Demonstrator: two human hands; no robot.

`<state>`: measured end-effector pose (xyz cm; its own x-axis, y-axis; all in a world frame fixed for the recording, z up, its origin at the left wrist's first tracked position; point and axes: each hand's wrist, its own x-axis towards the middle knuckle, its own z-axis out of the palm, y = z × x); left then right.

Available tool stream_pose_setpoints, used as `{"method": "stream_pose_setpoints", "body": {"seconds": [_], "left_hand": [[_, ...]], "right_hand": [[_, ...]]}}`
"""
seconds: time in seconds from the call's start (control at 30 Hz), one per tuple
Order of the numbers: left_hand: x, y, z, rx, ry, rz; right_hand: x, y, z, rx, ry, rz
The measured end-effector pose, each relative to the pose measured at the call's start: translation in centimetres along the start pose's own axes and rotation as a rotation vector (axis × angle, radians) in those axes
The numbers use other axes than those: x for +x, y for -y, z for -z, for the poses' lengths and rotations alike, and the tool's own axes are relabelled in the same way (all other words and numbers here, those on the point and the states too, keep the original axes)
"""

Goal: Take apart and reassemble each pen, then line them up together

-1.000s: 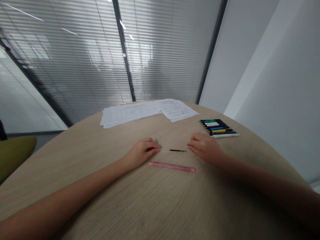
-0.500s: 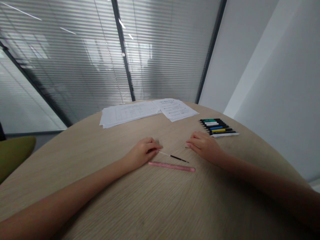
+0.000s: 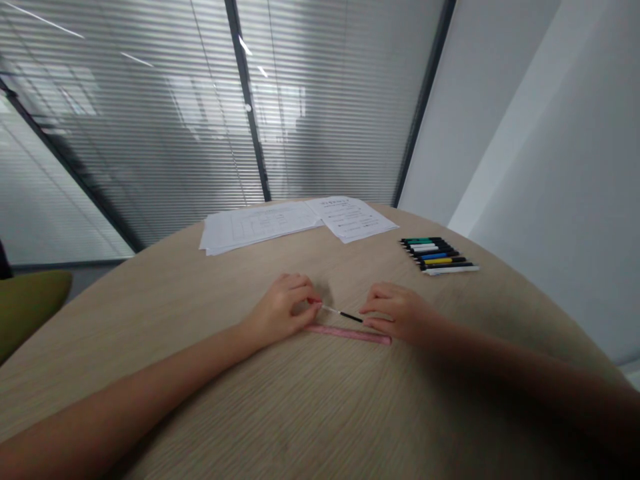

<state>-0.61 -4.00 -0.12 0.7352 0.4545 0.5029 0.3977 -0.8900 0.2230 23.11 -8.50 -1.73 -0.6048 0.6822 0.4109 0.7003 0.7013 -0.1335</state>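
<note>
A thin pen refill [image 3: 343,314], clear at one end and black at the other, spans the gap between my hands just above the round wooden table [image 3: 320,400]. My left hand [image 3: 283,311] pinches its clear end with curled fingers. My right hand [image 3: 395,315] has its fingers curled at the black tip and touches it. A pink pen barrel [image 3: 350,334] lies flat on the table right below both hands, with my right fingers at its right end.
A row of several pens [image 3: 438,256] with coloured bands lies to the right, past my right hand. Printed paper sheets [image 3: 295,222] sit at the table's far edge before blinds. A green seat [image 3: 27,303] shows at far left.
The refill lay loose between my hands, then my left hand picked up its end. My right hand has moved in and down onto the black tip, near the pink barrel.
</note>
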Motion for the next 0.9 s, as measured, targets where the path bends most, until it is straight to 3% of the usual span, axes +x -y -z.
{"method": "stream_pose_setpoints", "body": {"seconds": [0.23,0.47,0.67,0.8,0.9], "left_hand": [[-0.2,-1.9,0.1,0.156,0.160,-0.164],[-0.1,-2.3,-0.6,0.270,0.177,-0.324],[-0.1,-0.8,-0.2,0.267,0.142,-0.244],[0.0,0.8,0.1,0.172,-0.001,-0.098],[0.2,1.6,0.3,0.072,-0.110,0.022]], "right_hand": [[0.1,-0.4,0.3,-0.159,0.058,0.060],[0.1,-0.2,0.6,-0.318,0.025,0.100],[0.2,-0.9,1.5,-0.260,-0.176,-0.107],[0.2,-2.1,2.4,-0.230,-0.290,-0.240],[0.1,-2.8,2.9,-0.228,-0.368,-0.218]]}}
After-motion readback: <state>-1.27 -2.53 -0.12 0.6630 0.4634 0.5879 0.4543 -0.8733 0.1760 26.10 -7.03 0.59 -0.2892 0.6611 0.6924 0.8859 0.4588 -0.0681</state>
